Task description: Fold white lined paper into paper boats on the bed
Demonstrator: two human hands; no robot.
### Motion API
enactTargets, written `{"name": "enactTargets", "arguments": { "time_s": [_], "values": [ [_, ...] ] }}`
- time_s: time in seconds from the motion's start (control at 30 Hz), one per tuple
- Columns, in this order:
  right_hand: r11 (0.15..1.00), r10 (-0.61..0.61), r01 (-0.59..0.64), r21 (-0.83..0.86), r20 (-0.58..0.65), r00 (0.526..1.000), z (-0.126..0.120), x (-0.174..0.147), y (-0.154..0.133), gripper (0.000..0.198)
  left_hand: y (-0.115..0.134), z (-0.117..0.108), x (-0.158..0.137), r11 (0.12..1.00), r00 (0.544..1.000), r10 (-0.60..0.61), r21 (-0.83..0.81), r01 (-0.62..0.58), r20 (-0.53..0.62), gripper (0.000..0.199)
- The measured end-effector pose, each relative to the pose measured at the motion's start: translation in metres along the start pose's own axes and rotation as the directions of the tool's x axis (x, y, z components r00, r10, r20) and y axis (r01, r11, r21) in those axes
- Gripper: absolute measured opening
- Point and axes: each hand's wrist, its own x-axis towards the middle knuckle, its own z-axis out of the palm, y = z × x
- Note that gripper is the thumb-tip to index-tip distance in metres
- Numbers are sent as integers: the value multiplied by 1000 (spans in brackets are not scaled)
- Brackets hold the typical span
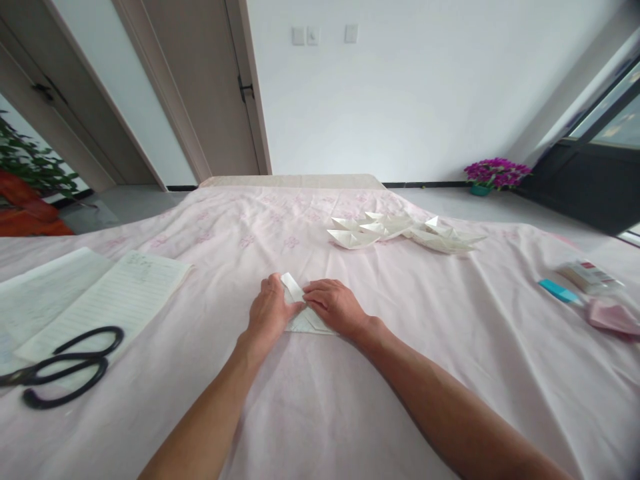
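A folded sheet of white paper (311,324) lies on the cloth-covered surface between my two hands, a narrow flap sticking up at its far left. My left hand (270,308) grips the left side, with the thumb reaching across towards the middle. From the right, my right hand (339,307) has its fingers closed together on the paper near the centre crease, covering part of it. The fingertips of both hands almost meet there. Beyond them stand several folded paper boats (383,229), clustered at the right.
At the left, large black-handled scissors (75,363) rest partly on a lined notebook (115,293). A blue object (559,291), a clear packet (590,277) and a pink item (614,316) lie at the right. Folds run through the pink cloth (310,413).
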Motion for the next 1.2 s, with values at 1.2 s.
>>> {"name": "enactTargets", "arguments": {
  "time_s": [1.2],
  "values": [
    [994,13,11,111,-216,976,-6,-6,-12,41,-27,-10,-7,782,794,597,304,-544,-116,7]
  ]
}}
